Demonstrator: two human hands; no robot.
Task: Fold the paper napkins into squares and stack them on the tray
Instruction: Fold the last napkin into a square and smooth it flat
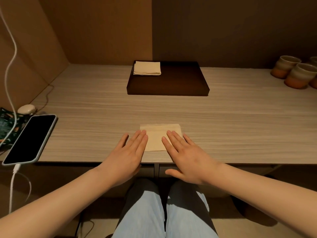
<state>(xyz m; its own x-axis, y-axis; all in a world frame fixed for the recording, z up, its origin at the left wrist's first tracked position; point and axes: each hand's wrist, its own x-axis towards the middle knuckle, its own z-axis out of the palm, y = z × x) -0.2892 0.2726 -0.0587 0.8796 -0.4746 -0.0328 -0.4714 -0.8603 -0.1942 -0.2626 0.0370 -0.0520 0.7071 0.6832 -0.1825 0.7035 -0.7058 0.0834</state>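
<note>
Flat hands press a folded napkin at the frame's lower centre.

The left hand and right hand, fingers straight, flatten a cream, soft paper napkin on the grey wood-grain desk; a folded napkin stack occupies the dark rectangular tray's upper-left corner.

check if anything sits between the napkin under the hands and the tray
Nothing visible does. The napkin lies near the table's front edge under both hands, and only bare table stretches to the tray. The phone and cups sit off to the sides.

beige napkin flat (folded), stack on tray
</note>
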